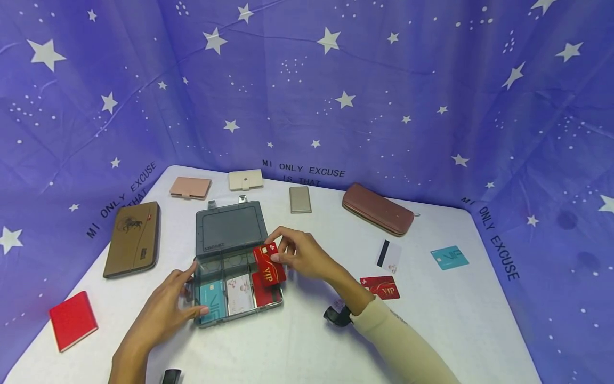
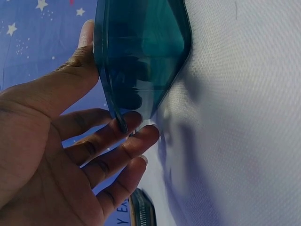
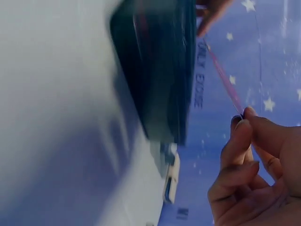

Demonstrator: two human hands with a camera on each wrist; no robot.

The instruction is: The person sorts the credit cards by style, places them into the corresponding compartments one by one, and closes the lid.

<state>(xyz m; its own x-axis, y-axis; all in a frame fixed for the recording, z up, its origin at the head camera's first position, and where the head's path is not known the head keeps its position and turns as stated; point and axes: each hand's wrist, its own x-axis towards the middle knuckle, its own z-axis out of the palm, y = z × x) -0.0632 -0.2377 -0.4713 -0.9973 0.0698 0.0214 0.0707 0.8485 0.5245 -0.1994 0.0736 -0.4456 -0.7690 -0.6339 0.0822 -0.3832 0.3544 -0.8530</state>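
Note:
A grey see-through plastic box (image 1: 240, 317) with compartments lies on the table with its lid (image 1: 232, 226) swung back. In its front row sit a teal card (image 1: 212, 301), a white card (image 1: 240, 294) and a red card (image 1: 264, 292). Over the box's right side, my right hand (image 1: 304, 255) pinches a red VIP card (image 1: 269, 265) between thumb and fingertips; the right wrist view shows this card (image 3: 225, 80) edge-on, above the rim. At the box's left side, my left hand (image 1: 165, 304) grips the wall, thumb at the front corner and fingers behind.
Right of the box lie a red VIP card (image 1: 381, 287), a white striped card (image 1: 389, 257) and a teal card (image 1: 449, 257). Behind are a maroon zip wallet (image 1: 378, 209), a beige card holder (image 1: 300, 200), a cream wallet (image 1: 245, 180) and a pink wallet (image 1: 190, 188). A brown wallet (image 1: 132, 240) and red notebook (image 1: 73, 321) lie left.

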